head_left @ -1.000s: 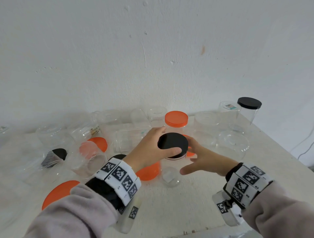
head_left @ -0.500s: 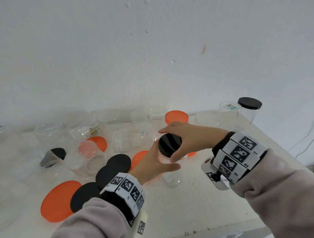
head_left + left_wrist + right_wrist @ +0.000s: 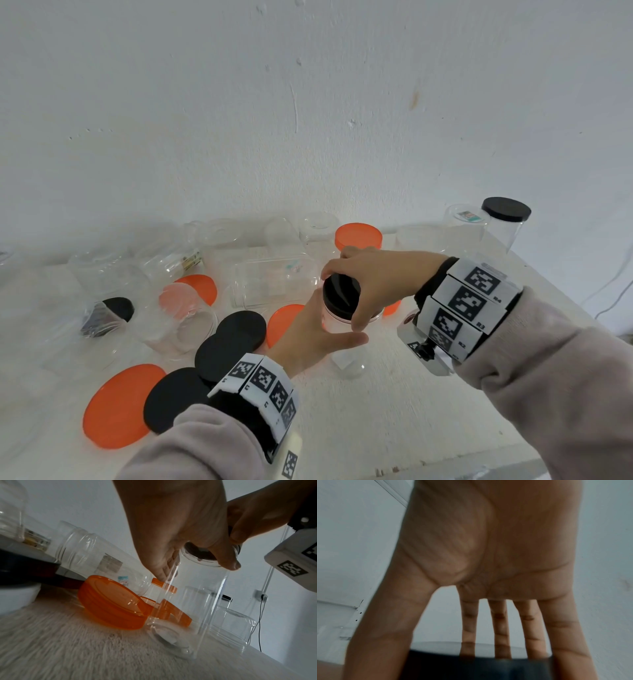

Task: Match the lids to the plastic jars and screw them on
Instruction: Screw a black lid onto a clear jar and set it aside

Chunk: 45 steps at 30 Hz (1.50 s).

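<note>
A tall clear plastic jar (image 3: 337, 320) (image 3: 192, 601) stands upright on the table's middle, with a black lid (image 3: 340, 291) (image 3: 477, 665) on its mouth. My left hand (image 3: 315, 334) (image 3: 175, 524) wraps the jar's upper wall just below the lid. My right hand (image 3: 371, 279) (image 3: 488, 561) comes from the right and grips the lid's rim from above, thumb at the near side, fingers at the far side. Loose black lids (image 3: 241, 330) and orange lids (image 3: 118, 406) (image 3: 113, 601) lie to the left.
Several empty clear jars, standing or lying, crowd the back of the table (image 3: 394, 411) along the wall. An orange-lidded jar (image 3: 358, 236) stands just behind my hands. At the far right corner is a black-lidded jar (image 3: 505, 216). The table's near edge is close.
One second ago my left hand held the lid on top and the right hand was beside the jar. Now the left hand grips the jar's wall and the right hand grips the lid.
</note>
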### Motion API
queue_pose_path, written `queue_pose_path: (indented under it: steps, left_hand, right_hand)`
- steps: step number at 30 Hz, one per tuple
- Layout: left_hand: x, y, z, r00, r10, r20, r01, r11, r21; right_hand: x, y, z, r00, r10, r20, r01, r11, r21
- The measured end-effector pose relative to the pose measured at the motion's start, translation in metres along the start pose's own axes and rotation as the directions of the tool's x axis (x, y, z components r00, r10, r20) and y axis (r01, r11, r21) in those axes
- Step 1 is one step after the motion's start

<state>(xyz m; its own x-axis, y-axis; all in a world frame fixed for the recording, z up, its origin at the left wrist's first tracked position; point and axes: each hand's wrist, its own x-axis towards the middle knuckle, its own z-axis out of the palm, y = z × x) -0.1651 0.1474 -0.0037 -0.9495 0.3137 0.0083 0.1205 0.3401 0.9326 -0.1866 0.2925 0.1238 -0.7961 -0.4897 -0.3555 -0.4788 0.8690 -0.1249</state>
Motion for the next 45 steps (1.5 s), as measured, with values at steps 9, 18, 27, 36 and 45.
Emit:
queue_pose_path:
  steps: [9,18,27,36,45]
  left_hand:
    - [0.002,-0.004,0.000,1.000,-0.009,0.016,0.009,1.000,-0.001]
    - [0.003,-0.006,0.000,1.000,0.007,0.013,-0.007,1.000,-0.006]
    - [0.001,-0.004,-0.001,1.000,-0.014,0.016,0.014,1.000,0.021]
    - [0.000,-0.006,0.000,1.000,0.002,0.019,-0.002,1.000,0.003]
    - [0.002,-0.004,-0.002,0.999,0.024,0.024,-0.025,0.998,0.050]
  right_hand:
    - [0.000,0.004,-0.008,0.994,-0.078,0.075,0.079,0.997,-0.003]
    - [0.003,0.008,-0.009,0.989,-0.100,0.109,0.100,0.995,0.005]
    - [0.003,0.004,-0.009,0.995,-0.086,0.054,0.089,0.994,-0.057]
    - [0.002,0.003,-0.003,1.000,0.016,-0.008,-0.017,1.000,-0.019]
    - [0.003,0.002,-0.009,0.996,-0.079,0.045,0.083,0.993,-0.086]
